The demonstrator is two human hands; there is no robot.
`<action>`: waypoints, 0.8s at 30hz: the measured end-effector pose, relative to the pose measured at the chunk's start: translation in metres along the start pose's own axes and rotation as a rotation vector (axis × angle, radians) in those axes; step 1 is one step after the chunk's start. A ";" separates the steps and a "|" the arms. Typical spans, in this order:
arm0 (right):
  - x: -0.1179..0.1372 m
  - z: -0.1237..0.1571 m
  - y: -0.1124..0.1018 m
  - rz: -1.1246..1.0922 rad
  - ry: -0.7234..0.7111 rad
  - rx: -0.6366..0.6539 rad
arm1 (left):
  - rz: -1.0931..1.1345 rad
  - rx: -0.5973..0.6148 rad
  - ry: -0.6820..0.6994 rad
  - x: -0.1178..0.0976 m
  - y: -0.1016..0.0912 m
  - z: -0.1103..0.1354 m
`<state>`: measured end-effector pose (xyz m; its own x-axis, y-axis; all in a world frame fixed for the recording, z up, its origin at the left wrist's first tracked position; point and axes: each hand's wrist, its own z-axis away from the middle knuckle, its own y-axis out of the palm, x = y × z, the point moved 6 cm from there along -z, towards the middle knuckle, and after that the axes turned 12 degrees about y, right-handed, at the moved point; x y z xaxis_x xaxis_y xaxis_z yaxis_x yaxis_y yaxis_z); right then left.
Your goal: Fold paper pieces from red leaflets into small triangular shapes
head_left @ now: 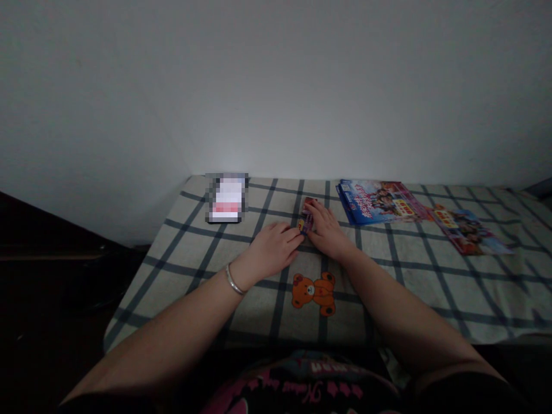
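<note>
Between my hands a small folded leaflet point(306, 219) lies on the checked tablecloth, printed in dark red and purple with a yellow patch. My left hand point(273, 247), with a silver bangle at the wrist, has its fingertips at the leaflet's lower left edge. Curled over the right side, my right hand point(326, 230) holds it down with the fingers near its top and the thumb by its lower end. The fingers hide part of the leaflet.
A stack of colourful leaflets point(375, 201) lies at the right, with another leaflet point(468, 230) beyond it. At the left is a phone point(227, 198) with a lit, blurred screen. A pale wall point(276, 86) borders the table's far edge. An orange bear print point(314, 293) marks the tablecloth point(207, 310).
</note>
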<state>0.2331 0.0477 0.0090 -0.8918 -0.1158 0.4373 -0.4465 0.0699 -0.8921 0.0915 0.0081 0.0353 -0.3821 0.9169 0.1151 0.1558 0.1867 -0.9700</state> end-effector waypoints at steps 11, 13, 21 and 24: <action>0.002 0.000 -0.001 0.030 0.025 0.031 | 0.002 0.011 -0.005 0.000 -0.005 -0.001; 0.001 -0.001 -0.001 0.030 0.023 0.028 | 0.017 0.014 0.001 0.001 -0.006 0.001; -0.002 -0.001 0.001 0.046 0.024 0.011 | 0.009 0.038 0.039 0.003 -0.010 0.003; -0.002 -0.001 0.000 0.045 0.031 -0.004 | 0.014 0.032 0.044 0.004 -0.009 0.005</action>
<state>0.2346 0.0485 0.0079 -0.9128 -0.0817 0.4001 -0.4060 0.0779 -0.9105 0.0841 0.0086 0.0437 -0.3392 0.9342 0.1101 0.1313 0.1629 -0.9779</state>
